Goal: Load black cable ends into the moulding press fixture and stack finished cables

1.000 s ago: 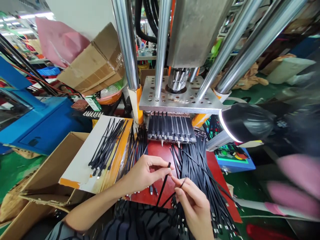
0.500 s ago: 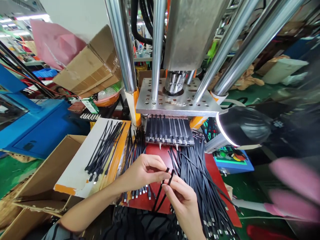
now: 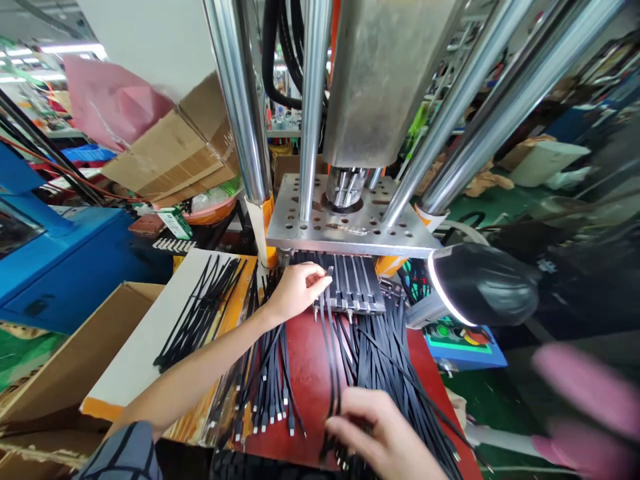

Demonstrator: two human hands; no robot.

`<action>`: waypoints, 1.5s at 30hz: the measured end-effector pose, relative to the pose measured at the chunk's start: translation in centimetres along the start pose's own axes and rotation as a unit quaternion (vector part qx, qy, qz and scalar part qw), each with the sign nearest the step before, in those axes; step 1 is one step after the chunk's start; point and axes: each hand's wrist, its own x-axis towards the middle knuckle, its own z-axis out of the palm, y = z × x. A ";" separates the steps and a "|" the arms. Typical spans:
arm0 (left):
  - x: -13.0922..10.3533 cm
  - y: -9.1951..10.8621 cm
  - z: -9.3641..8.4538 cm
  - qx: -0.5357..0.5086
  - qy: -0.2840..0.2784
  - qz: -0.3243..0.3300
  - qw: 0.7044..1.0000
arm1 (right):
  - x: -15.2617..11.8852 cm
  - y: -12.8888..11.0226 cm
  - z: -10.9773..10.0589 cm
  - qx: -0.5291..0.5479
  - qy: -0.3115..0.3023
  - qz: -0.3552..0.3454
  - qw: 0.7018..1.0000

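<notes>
At the front edge of the metal mould block [image 3: 357, 283], my left hand [image 3: 297, 290] is closed in a pinch on the top ends of thin flat black cables [image 3: 329, 337]. A small metal connector shows at its fingertips. Those cables hang down over the red board to my right hand [image 3: 377, 427], whose thumb and fingers are curled round their lower part. Blur hides the exact grip there. In the mould's slots lie several black cables, partly hidden by my left hand. The steel press plate [image 3: 350, 237] sits above the mould's back part.
A thick bundle of black cables [image 3: 400, 373] covers the right side of the red board [image 3: 305, 360]. More cables [image 3: 273, 393] lie on its left, and others on white cardboard [image 3: 135, 333]. A black lamp [image 3: 480, 283] stands at right, by a control box [image 3: 465, 340].
My left hand has moved forward to the mould with the cable ends. My right hand has parted from it and moved down towards me. The view has tilted slightly up.
</notes>
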 end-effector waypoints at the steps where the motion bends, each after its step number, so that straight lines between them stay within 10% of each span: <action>1: 1.3 -0.7 0.4 0.027 0.005 -0.005 1.000 | 1.2 -1.0 -2.4 -0.047 0.015 -0.023 0.998; 5: 4.4 -2.4 1.5 0.080 0.046 -0.028 0.995 | 8.1 -4.1 -10.5 -0.116 0.066 -0.073 0.988; 8: 3.4 -2.4 1.4 0.077 0.075 -0.046 0.993 | 12.8 -3.9 -12.7 -0.136 0.075 -0.077 0.985; 12: -0.4 -1.6 0.7 0.153 -0.028 0.110 0.982 | 15.8 -2.6 -13.0 -0.138 0.071 -0.080 0.985; 18: -2.4 -1.1 0.8 0.359 -0.117 0.281 0.882 | 16.6 -1.9 -12.9 -0.159 0.121 -0.124 0.972; 37: -1.8 -3.5 4.2 0.288 0.055 0.289 0.912 | 16.4 -0.7 -12.6 -0.083 0.170 -0.144 0.971; 45: -1.9 -1.8 3.3 0.394 -0.047 0.299 0.868 | 16.2 -0.8 -12.6 -0.104 0.161 -0.155 0.969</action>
